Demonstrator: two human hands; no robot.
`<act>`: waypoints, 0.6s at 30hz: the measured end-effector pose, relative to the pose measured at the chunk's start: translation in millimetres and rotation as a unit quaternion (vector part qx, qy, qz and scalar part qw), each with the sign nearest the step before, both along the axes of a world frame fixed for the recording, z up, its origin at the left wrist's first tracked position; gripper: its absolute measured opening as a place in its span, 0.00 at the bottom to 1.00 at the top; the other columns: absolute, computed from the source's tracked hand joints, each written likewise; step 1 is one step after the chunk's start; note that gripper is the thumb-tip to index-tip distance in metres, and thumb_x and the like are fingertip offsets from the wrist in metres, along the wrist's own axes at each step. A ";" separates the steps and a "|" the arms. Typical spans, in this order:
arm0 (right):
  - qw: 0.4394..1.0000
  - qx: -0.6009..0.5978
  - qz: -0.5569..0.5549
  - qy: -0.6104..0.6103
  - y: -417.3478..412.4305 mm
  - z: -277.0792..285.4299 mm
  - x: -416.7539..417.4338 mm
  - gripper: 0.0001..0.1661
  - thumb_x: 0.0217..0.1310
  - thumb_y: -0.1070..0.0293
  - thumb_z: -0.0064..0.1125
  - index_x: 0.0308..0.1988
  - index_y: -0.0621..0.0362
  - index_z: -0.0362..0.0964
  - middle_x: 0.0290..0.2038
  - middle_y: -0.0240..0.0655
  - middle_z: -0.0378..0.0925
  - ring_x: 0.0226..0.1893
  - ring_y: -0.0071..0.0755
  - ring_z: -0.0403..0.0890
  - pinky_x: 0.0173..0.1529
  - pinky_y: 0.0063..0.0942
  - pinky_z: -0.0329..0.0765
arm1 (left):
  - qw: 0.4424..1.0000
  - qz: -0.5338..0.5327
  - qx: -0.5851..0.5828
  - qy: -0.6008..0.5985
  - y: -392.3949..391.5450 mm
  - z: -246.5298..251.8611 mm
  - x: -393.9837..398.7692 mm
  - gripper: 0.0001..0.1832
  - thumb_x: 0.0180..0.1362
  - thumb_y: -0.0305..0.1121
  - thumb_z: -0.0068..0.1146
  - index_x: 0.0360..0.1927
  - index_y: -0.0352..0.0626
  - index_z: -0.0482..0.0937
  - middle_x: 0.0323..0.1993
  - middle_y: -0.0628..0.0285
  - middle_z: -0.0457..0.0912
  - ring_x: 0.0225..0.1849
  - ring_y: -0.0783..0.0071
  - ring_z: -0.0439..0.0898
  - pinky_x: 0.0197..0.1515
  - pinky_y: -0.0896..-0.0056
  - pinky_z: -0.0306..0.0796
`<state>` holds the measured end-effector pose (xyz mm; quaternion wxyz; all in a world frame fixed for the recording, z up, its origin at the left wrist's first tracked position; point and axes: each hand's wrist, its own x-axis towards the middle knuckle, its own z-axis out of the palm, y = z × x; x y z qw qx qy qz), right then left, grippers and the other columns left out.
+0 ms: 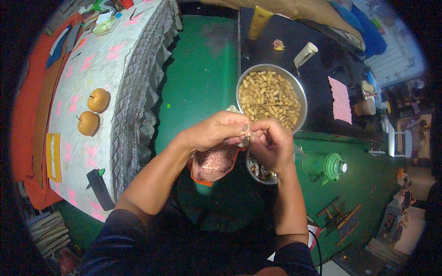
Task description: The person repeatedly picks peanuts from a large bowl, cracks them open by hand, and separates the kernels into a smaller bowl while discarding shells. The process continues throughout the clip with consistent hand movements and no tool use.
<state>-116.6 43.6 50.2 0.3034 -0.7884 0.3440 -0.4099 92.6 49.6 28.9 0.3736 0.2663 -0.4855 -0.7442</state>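
My left hand [226, 128] and my right hand [274, 139] meet in front of me, thumbs and fingertips pinched together on a small peanut [249, 134], which the fingers mostly cover. Just beyond them stands a wide metal basin [303, 98] heaped with unshelled peanuts [269, 95]. Under my left hand is an orange-rimmed container [203, 183] with many small reddish-brown kernels [215, 158]. A smaller metal bowl [253, 176] sits below my right hand and wrist, partly hidden by them, with what look like shell pieces [264, 172] inside.
To the left, a cloth-covered table [69, 138] carries two round brown pears [88, 123] and a dark phone-like object [100, 189]. Right of the basin, a dark tabletop [317, 110] holds a paper roll [306, 53] and a pink cloth [340, 100]. A green thermos [323, 165] stands on the green floor.
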 end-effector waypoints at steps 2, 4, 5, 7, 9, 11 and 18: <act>0.999 -0.032 0.025 0.003 -2.6 3.1 0.8 0.11 0.54 0.81 0.70 0.37 0.58 0.78 0.29 0.35 0.81 0.26 0.27 0.82 0.30 0.25 0.75 | 1.000 -0.017 -0.007 -0.016 -1.0 -3.6 5.0 0.14 0.75 0.41 0.54 0.41 0.41 0.81 0.32 0.74 0.76 0.32 0.87 0.68 0.36 0.81 0.64; 0.998 -0.037 0.041 0.008 -3.3 5.5 -0.8 0.11 0.53 0.81 0.70 0.37 0.57 0.79 0.28 0.34 0.81 0.26 0.27 0.82 0.30 0.25 0.75 | 0.998 -0.038 0.009 -0.043 -2.0 -4.7 10.4 0.13 0.74 0.39 0.56 0.46 0.40 0.83 0.39 0.70 0.80 0.39 0.83 0.73 0.43 0.77 0.68; 0.999 -0.026 0.046 0.011 -2.5 6.4 -1.9 0.11 0.53 0.81 0.70 0.37 0.56 0.79 0.28 0.34 0.81 0.26 0.26 0.82 0.30 0.25 0.75 | 0.997 -0.046 0.030 -0.062 -1.8 -3.1 14.0 0.14 0.72 0.38 0.58 0.50 0.39 0.84 0.45 0.67 0.84 0.46 0.78 0.78 0.51 0.72 0.72; 0.998 -0.025 0.055 0.009 -2.9 4.5 -4.9 0.11 0.52 0.81 0.70 0.36 0.56 0.79 0.28 0.33 0.81 0.26 0.26 0.81 0.30 0.26 0.75 | 0.995 -0.064 0.029 -0.067 -2.2 1.9 13.5 0.14 0.73 0.38 0.58 0.50 0.38 0.84 0.47 0.66 0.84 0.48 0.77 0.79 0.53 0.71 0.74; 0.997 -0.043 0.070 -0.003 -6.2 -1.2 -4.2 0.12 0.51 0.81 0.71 0.36 0.56 0.80 0.28 0.32 0.81 0.26 0.26 0.81 0.30 0.26 0.75 | 0.996 -0.078 -0.013 -0.041 -1.6 5.6 11.7 0.13 0.76 0.39 0.53 0.42 0.39 0.81 0.38 0.73 0.79 0.40 0.85 0.73 0.43 0.78 0.70; 0.996 0.020 0.090 0.016 -4.2 5.2 -5.6 0.09 0.55 0.79 0.70 0.37 0.57 0.80 0.29 0.31 0.81 0.28 0.24 0.81 0.33 0.25 0.75 | 0.993 -0.078 -0.048 -0.073 -1.3 2.2 15.3 0.14 0.76 0.39 0.53 0.42 0.38 0.80 0.37 0.73 0.79 0.41 0.85 0.74 0.44 0.76 0.71; 0.966 0.241 0.094 -0.006 -4.1 3.5 -14.4 0.05 0.68 0.74 0.66 0.43 0.60 0.79 0.34 0.28 0.83 0.35 0.19 0.81 0.40 0.20 0.76 | 0.988 -0.061 -0.058 -0.128 -5.2 12.8 19.9 0.14 0.75 0.38 0.55 0.39 0.37 0.81 0.36 0.72 0.81 0.41 0.84 0.75 0.46 0.75 0.72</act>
